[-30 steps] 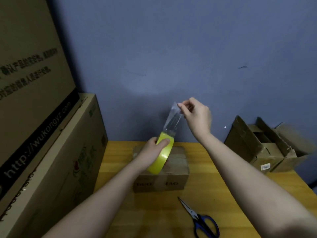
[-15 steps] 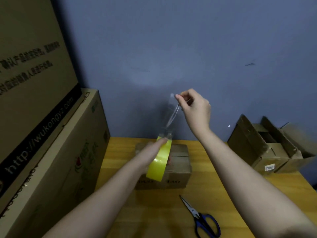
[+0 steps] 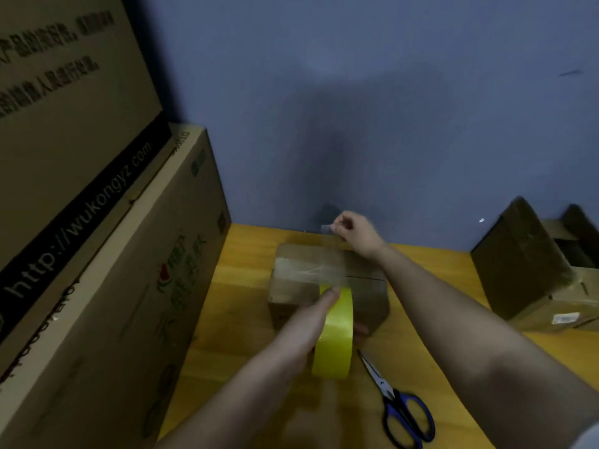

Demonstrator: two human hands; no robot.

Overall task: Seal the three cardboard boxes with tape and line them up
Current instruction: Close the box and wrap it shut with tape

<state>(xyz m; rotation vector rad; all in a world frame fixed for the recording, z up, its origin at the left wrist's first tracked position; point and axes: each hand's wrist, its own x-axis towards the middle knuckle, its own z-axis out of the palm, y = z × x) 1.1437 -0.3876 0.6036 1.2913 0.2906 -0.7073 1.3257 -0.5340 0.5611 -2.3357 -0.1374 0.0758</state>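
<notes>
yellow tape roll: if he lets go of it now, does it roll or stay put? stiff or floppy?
The tape roll stands on edge in the left hand, so it would probably roll or tip once released. The ring looks rigid and should hold its shape. The clear strip pulled from it to the right hand over the small box looks thin and floppy, and may tether the roll.

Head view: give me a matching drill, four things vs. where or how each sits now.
Things:
1. tape roll
2. scissors
3. free tape end
4. open boxes

States:
A. pinched by the right hand past the closed box's far edge
B. far right of the table
C. gripped on edge by the left hand
D. flat on the table near the front

Pairs: 1-C, 2-D, 3-A, 4-B
</notes>
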